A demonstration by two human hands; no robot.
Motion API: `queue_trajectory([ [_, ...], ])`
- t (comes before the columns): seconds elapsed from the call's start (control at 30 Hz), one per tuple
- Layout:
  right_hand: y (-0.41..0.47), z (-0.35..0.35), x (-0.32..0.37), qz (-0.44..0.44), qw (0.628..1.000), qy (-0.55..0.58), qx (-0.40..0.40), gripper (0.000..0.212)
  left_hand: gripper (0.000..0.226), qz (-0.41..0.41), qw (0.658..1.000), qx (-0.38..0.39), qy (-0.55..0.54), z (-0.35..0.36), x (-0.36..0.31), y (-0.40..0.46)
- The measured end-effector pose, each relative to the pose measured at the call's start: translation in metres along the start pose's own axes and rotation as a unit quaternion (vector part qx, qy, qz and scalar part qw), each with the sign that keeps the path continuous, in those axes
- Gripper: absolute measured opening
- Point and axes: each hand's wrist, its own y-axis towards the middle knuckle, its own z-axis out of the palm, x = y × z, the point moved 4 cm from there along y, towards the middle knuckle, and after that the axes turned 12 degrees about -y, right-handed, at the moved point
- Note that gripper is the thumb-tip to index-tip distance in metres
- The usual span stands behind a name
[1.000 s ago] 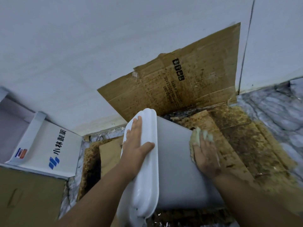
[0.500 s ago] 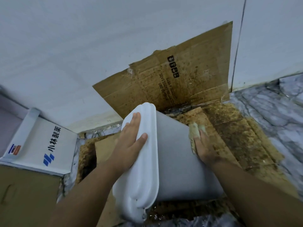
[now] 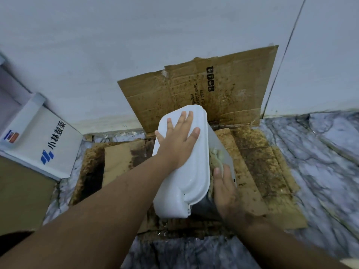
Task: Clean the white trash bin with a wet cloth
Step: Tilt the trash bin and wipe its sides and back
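Observation:
The white trash bin stands on stained cardboard, seen almost from above, its white lid facing me and its grey side wall to the right. My left hand lies flat on the lid, fingers spread. My right hand presses a wet, yellowish cloth against the bin's right side wall; the cloth sticks out beyond my fingertips. Most of the bin's body is hidden under the lid.
Dirty cardboard covers the marble floor under the bin, and another sheet leans on the white wall. A white box with blue print sits at the left, above a brown carton.
The bin has been tipped more upright, so its lid now faces me. My left hand has flattened on the lid. My right hand with the cloth has slid down the side wall.

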Motion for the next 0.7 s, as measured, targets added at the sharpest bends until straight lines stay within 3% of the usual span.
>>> queue_trajectory([
  [0.17,-0.049,-0.011,0.006,0.035,0.991,0.129,-0.006,0.062,0.059,-0.009,1.000,0.014,0.008,-0.003,-0.006,-0.002],
  [0.23,-0.060,-0.005,0.011,0.018,0.989,0.143,-0.021,0.057,0.057,-0.001,0.999,0.040,0.018,-0.005,-0.009,-0.002],
  [0.3,-0.070,0.008,0.019,-0.004,0.994,0.109,-0.028,0.031,0.055,0.018,0.997,0.055,0.042,-0.006,-0.009,-0.005],
  [0.33,-0.074,0.012,0.026,-0.026,0.996,0.080,-0.027,0.030,0.055,0.028,0.997,0.050,0.052,-0.006,-0.007,-0.007],
  [0.5,-0.075,0.028,0.030,-0.086,0.996,-0.004,-0.020,0.068,0.056,0.044,0.998,0.019,0.039,-0.005,0.006,-0.010],
  [0.7,-0.091,0.045,0.021,-0.092,0.994,-0.058,-0.030,0.051,0.059,0.052,0.998,0.020,0.029,-0.001,0.004,-0.007],
])
